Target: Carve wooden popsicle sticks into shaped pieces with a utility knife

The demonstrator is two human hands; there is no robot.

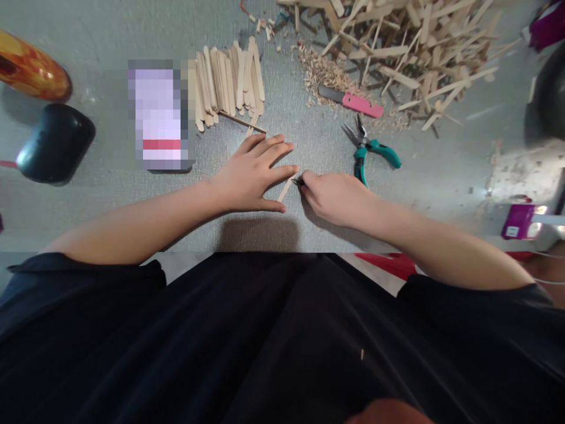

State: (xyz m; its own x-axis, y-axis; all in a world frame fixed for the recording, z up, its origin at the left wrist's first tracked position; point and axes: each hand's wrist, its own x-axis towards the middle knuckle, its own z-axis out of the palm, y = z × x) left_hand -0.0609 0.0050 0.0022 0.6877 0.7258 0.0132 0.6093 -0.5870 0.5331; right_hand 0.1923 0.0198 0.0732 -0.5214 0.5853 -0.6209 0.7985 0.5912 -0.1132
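Note:
My left hand (pixel 256 174) lies flat on the grey table (pixel 110 35), fingers spread, pressing down a short wooden stick (pixel 286 188). My right hand (pixel 335 197) is closed in a pinch on a small dark blade tool (pixel 298 181) whose tip touches the stick's upper end. A row of flat wooden sticks (pixel 227 82) lies just beyond my left hand. Teal-handled pliers (pixel 368 150) rest right of my right hand.
A big heap of cut sticks (pixel 410 47) and wood shavings (pixel 324 73) fills the far right, with a pink utility knife (pixel 359 105) beside it. A blurred-out box (pixel 159 115), a black rounded object (pixel 55 141) and an orange object (pixel 30 70) sit at the left.

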